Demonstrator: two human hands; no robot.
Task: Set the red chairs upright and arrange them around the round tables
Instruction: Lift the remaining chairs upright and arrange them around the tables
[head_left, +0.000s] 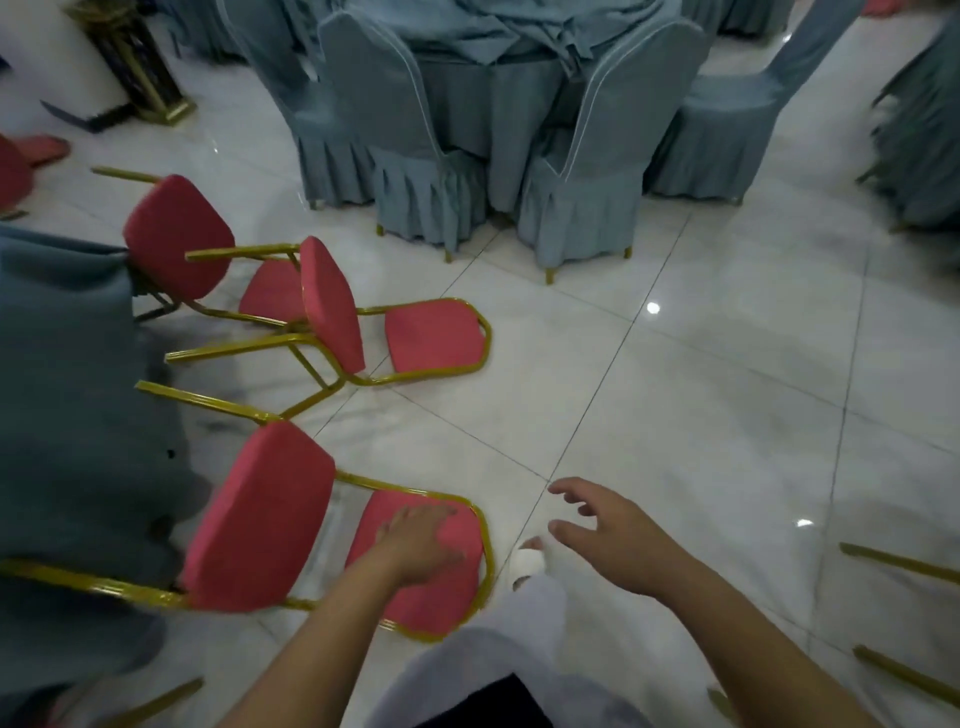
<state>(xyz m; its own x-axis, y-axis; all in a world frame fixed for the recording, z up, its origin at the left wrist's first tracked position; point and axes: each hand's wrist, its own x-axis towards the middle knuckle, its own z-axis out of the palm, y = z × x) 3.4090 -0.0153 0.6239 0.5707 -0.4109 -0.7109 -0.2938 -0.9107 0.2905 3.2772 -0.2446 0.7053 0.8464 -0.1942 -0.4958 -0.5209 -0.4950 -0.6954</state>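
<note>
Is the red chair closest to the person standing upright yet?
No, the nearest red chair lies tipped over on the floor, its gold legs pointing sideways.

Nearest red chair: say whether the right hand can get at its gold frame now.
Probably yes. The right hand hovers open beside the nearest red chair, only floor and the person's foot between it and the frame; the left hand rests on the back.
</note>
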